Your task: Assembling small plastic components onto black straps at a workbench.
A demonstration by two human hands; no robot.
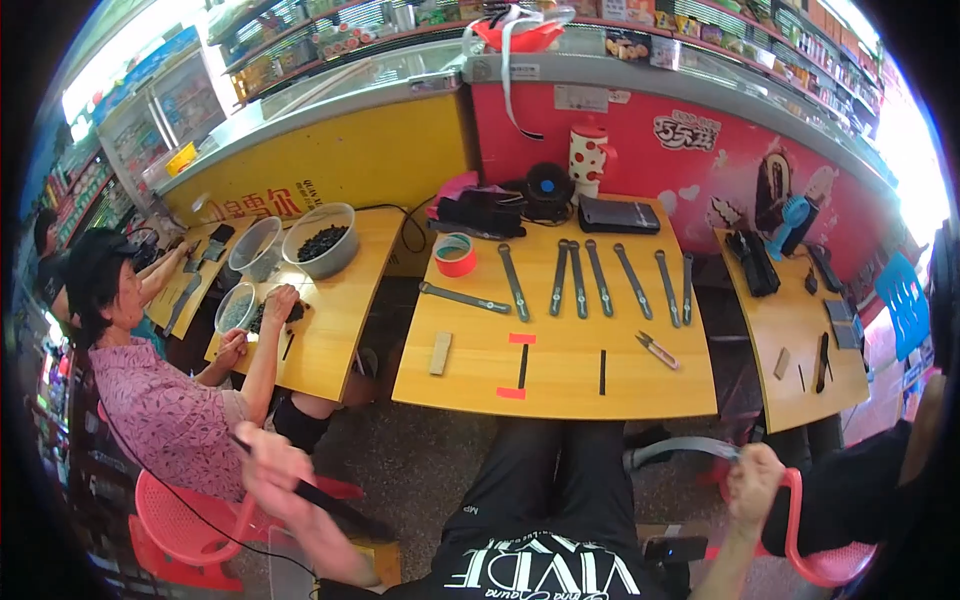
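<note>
My left hand [275, 465] is raised at the lower left, fingers closed round a black strip [330, 505] that sticks out on both sides; motion blurs it a little. At the lower right, my right hand [755, 480] grips one end of a grey strap [690, 445], which curves leftward over my leg. Both hands are off the near edge of the middle table [460, 385]. On that table lie several similar grey straps [560, 280], a black strip [524, 367] between two red tape pieces, another black strip [603, 372] and thread snips [658, 350].
A tape roll [456, 255], a tan block [440, 353], a black pouch [618, 215] and a dotted tumbler [588, 160] also stand on the table. At left, a person [165, 390] handles small black pieces beside plastic tubs [320, 240]. Pink chairs [190, 515] flank me.
</note>
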